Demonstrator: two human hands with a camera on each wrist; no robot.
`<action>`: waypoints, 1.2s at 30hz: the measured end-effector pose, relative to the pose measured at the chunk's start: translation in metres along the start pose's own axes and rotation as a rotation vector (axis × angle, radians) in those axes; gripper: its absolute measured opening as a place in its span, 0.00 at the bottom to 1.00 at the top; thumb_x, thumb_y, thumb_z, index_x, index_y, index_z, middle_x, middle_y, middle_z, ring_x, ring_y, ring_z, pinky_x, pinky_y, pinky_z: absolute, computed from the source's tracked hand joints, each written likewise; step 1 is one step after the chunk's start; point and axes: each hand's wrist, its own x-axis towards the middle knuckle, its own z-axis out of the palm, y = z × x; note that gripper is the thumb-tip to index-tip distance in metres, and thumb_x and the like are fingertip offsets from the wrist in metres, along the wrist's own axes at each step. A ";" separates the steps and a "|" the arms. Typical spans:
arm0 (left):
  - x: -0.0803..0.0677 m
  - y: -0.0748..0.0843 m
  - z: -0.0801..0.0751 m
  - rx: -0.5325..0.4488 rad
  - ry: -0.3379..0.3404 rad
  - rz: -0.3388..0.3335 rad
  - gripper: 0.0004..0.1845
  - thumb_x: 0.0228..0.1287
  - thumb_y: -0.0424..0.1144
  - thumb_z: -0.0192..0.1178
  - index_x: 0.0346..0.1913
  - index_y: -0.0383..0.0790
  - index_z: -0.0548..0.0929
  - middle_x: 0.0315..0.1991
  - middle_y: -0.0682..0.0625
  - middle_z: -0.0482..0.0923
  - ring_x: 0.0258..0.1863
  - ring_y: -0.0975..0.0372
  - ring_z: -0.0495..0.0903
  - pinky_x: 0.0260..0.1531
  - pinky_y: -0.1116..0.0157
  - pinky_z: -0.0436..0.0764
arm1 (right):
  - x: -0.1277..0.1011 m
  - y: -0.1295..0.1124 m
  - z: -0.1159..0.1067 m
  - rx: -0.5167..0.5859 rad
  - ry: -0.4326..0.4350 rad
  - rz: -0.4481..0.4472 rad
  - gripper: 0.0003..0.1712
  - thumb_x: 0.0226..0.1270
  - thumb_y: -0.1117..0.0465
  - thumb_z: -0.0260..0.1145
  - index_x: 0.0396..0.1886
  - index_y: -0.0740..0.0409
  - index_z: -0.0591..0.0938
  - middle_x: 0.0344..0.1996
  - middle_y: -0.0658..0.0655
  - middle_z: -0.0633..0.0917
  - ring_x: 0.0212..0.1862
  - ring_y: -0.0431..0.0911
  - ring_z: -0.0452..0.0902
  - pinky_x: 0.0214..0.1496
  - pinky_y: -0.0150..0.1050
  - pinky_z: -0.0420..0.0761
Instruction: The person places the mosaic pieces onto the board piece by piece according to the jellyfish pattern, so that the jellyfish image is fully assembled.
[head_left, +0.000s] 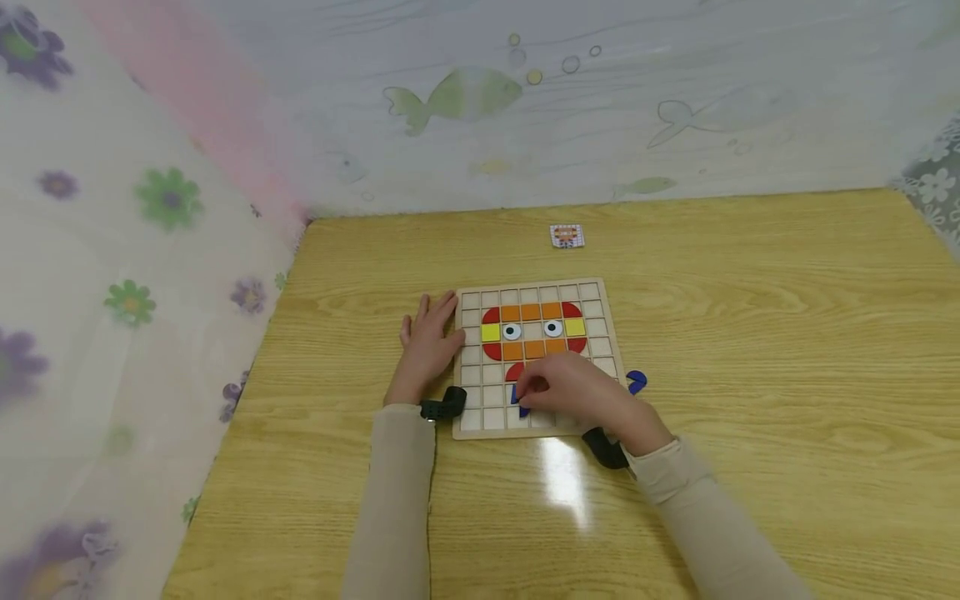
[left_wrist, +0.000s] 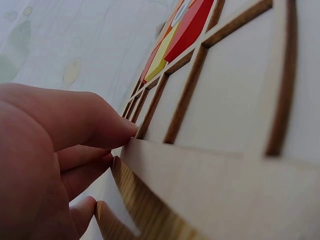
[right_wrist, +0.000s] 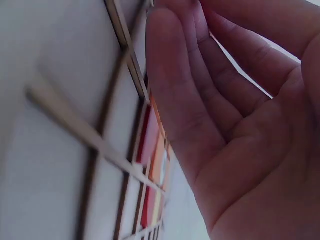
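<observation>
Sleeves near edge of bench (head_left: 750,333). Right hand (head_left: 577,392) over near rows of grid board (head_left: 600,293), fingers curled down on blue piece (head_left: 517,400) at board's lower middle; grip itself hidden. Left hand (head_left: 427,346) flat, fingers straight, touching board's left edge. Another blue piece (head_left: 637,382) just right of board. Red, orange, yellow face pattern (head_left: 532,331) in far rows. Small card (head_left: 566,236) farther back.

Blue piece (head_left: 520,402) half hidden under right hand (head_left: 573,387).
</observation>
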 end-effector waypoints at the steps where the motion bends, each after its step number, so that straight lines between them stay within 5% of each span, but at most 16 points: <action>1: 0.000 0.000 0.000 0.000 0.002 0.001 0.30 0.59 0.42 0.47 0.67 0.46 0.59 0.68 0.57 0.51 0.68 0.57 0.34 0.58 0.50 0.30 | 0.000 -0.001 0.002 -0.010 -0.001 -0.007 0.02 0.55 0.56 0.65 0.27 0.48 0.81 0.24 0.39 0.78 0.29 0.37 0.71 0.35 0.33 0.72; 36: 0.000 0.000 0.000 0.001 -0.002 0.000 0.30 0.60 0.42 0.48 0.67 0.47 0.59 0.68 0.57 0.51 0.68 0.57 0.34 0.58 0.49 0.30 | 0.000 -0.006 0.006 -0.111 0.017 -0.022 0.03 0.56 0.60 0.64 0.31 0.47 0.81 0.24 0.40 0.76 0.28 0.37 0.69 0.32 0.33 0.70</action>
